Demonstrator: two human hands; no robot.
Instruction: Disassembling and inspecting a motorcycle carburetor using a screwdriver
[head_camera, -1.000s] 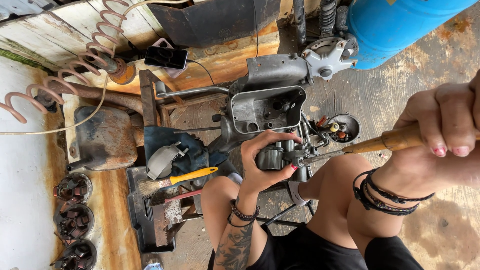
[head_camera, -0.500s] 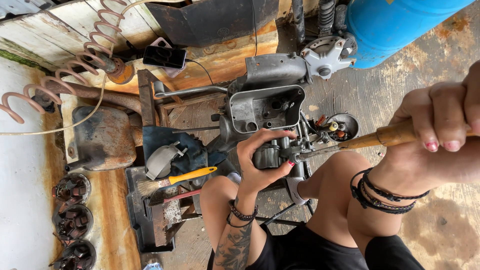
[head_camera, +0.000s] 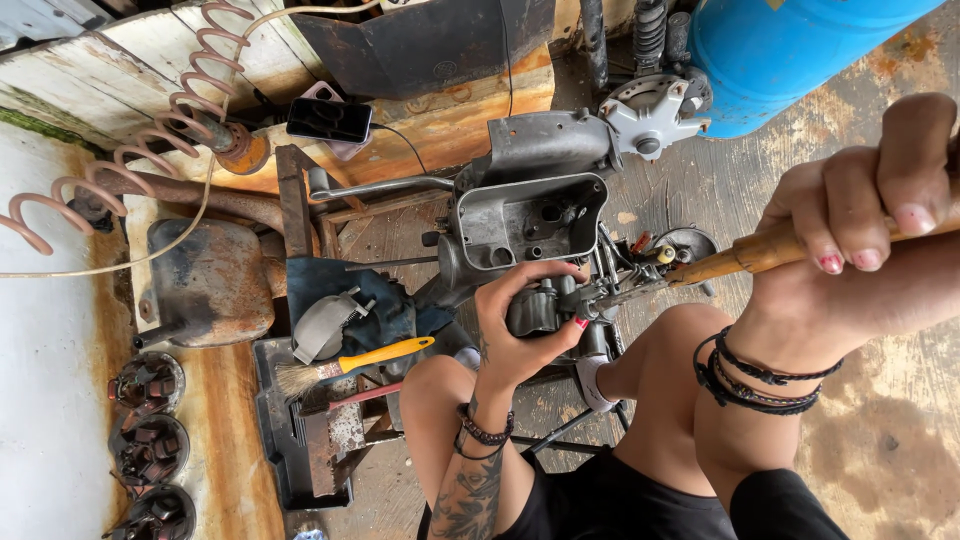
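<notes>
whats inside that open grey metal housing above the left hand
The open grey housing shows a mostly hollow cavity with a few holes and small bosses in its back wall. Its lower edge is hidden by the left hand and the dark part it grips.

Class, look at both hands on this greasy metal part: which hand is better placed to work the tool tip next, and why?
Probably the right hand: it grips the wooden-handled tool, whose tip reaches the metal part. The left hand is occupied steadying that part.
</notes>
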